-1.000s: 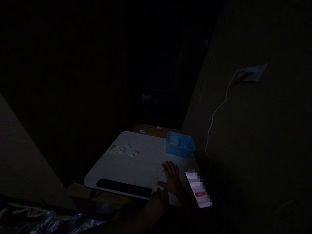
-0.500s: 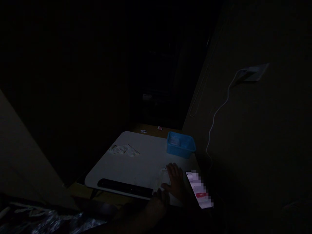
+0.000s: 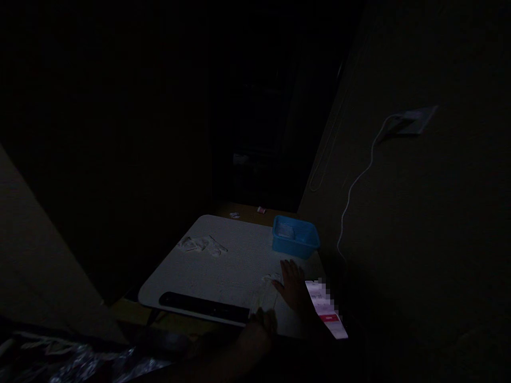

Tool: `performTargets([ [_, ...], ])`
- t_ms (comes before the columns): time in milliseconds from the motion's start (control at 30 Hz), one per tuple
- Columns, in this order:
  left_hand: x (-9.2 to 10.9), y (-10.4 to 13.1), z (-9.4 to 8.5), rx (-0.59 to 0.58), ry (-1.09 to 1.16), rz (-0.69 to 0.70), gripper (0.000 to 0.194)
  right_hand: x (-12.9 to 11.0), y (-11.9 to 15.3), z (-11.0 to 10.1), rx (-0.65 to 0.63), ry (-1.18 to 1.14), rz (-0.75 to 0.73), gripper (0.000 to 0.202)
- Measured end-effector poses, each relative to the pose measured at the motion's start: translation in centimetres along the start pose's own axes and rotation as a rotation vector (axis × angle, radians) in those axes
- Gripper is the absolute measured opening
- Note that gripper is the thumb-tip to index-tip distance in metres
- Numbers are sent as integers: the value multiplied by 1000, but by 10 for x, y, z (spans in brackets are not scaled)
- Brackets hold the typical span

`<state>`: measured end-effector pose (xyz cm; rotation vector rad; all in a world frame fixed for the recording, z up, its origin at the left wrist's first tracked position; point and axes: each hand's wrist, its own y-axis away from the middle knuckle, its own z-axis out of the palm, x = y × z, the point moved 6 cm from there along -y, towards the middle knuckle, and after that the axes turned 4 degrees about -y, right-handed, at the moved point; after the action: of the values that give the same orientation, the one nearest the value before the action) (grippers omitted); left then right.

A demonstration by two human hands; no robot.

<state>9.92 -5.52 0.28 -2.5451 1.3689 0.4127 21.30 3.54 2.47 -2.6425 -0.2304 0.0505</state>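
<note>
The scene is very dark. A pale, thin cloth (image 3: 266, 292) lies at the near right part of the white table (image 3: 235, 266). My left hand (image 3: 258, 331) is at its near end by the table's front edge, fingers curled, apparently on the cloth; the grip is dim. My right hand (image 3: 292, 282) rests just right of the cloth, palm down with fingers spread, holding nothing. A second crumpled pale cloth (image 3: 203, 246) lies at the table's left side.
A blue basket (image 3: 295, 246) with something pale inside stands at the back right. A lit phone (image 3: 325, 308) lies right of my right hand. A black strip (image 3: 203, 307) runs along the front edge. A white cable (image 3: 349, 194) hangs at the wall.
My right hand has moved slightly right and away from me, off the cloth, and its fingers are more spread. My left hand stays about where it was.
</note>
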Motion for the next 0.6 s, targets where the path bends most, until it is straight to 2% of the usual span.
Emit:
performTargets([
  [133, 0, -2, 0, 31, -13, -12, 36, -28, 15, -9, -48, -73, -140, 62],
  [233, 0, -1, -1, 56, -7, -12, 35, -37, 17, -7, -105, -102, -202, 68],
  [467, 2, -1, 4, 35, -32, 22, 36, -8, -5, 3, -8, -73, -24, 47],
  [600, 2, 0, 1, 43, -31, 35, 36, -7, -9, 1, -17, -115, -16, 40],
])
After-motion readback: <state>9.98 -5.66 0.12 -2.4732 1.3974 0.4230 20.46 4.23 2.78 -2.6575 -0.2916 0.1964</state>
